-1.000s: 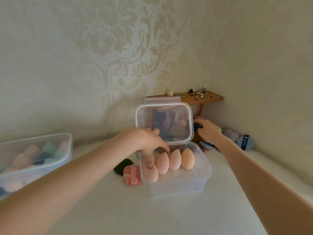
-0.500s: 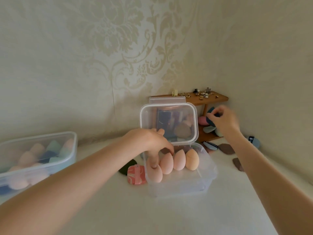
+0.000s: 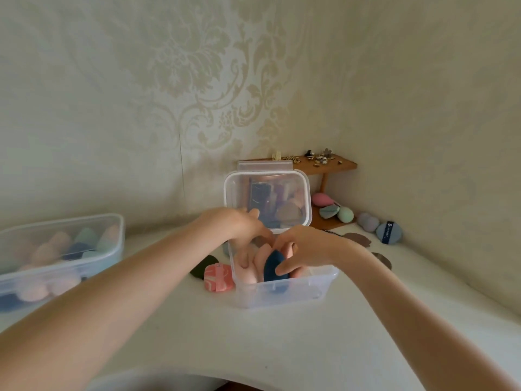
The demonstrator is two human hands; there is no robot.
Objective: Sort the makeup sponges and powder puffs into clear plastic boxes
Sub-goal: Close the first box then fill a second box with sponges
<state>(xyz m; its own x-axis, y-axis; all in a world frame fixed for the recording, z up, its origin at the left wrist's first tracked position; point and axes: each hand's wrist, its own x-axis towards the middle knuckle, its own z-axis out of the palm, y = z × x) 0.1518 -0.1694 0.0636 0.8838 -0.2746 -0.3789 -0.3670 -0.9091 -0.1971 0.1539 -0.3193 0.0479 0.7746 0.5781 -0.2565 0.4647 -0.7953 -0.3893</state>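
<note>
Two hands inside the open sponge box

Far left, a large clear plastic box [image 3: 60, 249] holds pastel sponges. Beside the central box lie a dark green puff [image 3: 203, 266] and a pink marbled puff [image 3: 218, 277]. The left hand [image 3: 236, 230] reaches into the small clear plastic box [image 3: 282, 292], fingers curled against peach egg-shaped sponges [image 3: 248, 270]. The right hand [image 3: 304, 249] pinches a navy teardrop sponge [image 3: 273, 265] standing inside it. A wooden corner shelf [image 3: 324, 166] stands rear right.
</note>
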